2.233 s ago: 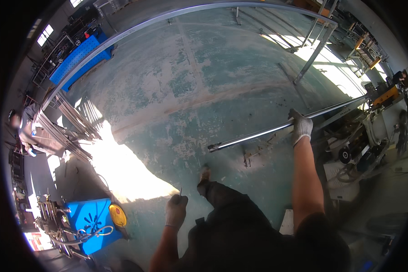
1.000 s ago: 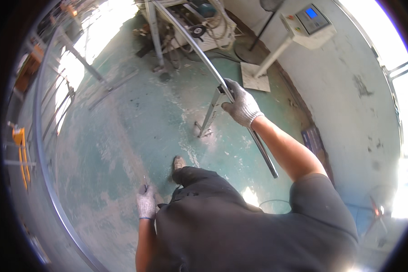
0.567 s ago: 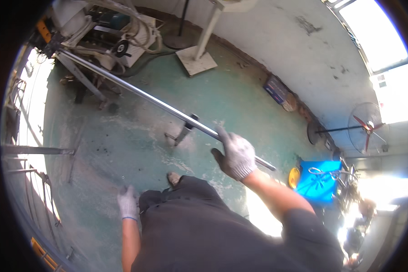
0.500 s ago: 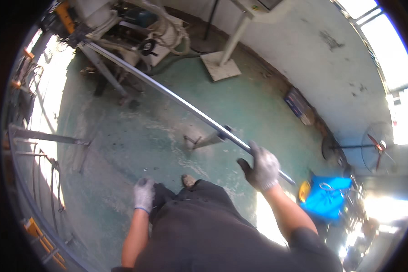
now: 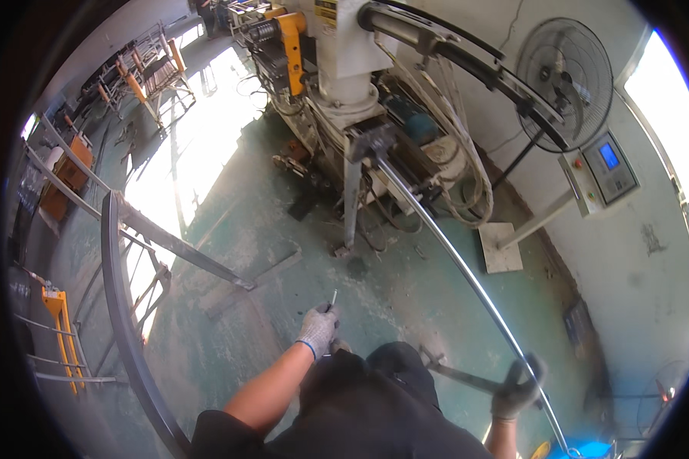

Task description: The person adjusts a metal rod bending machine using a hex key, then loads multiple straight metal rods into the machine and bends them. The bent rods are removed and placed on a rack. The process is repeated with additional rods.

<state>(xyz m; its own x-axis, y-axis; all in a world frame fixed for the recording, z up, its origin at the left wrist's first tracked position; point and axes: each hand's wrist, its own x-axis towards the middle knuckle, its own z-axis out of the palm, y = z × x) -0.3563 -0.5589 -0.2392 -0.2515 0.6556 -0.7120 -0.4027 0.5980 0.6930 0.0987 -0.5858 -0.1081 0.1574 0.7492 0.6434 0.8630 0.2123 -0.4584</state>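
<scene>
My left hand (image 5: 319,329), in a pale glove with a blue cuff, is closed in front of my legs. A short, thin, pale rod (image 5: 334,297) sticks up from its fingers. At the lower right my gloved right hand (image 5: 517,389) is at a long, shiny metal bar (image 5: 467,271). Its thumb and fingers lie about the bar, but motion smears them and the grip is unclear. The bar slants from a dark block (image 5: 371,143) on a white machine (image 5: 347,84) down to the right, past this hand.
A curved dark rail (image 5: 122,329) on a metal frame stands at my left. A control box (image 5: 599,174) on a post and a pedestal fan (image 5: 565,84) stand by the right wall. A floor stand (image 5: 463,375) is beside my legs; blue material (image 5: 589,447) lies lower right.
My view has swung left and up, bringing the machine, control box and left rail into fuller view. My left hand has come forward, the rod now showing. My right hand stays at the bar.
</scene>
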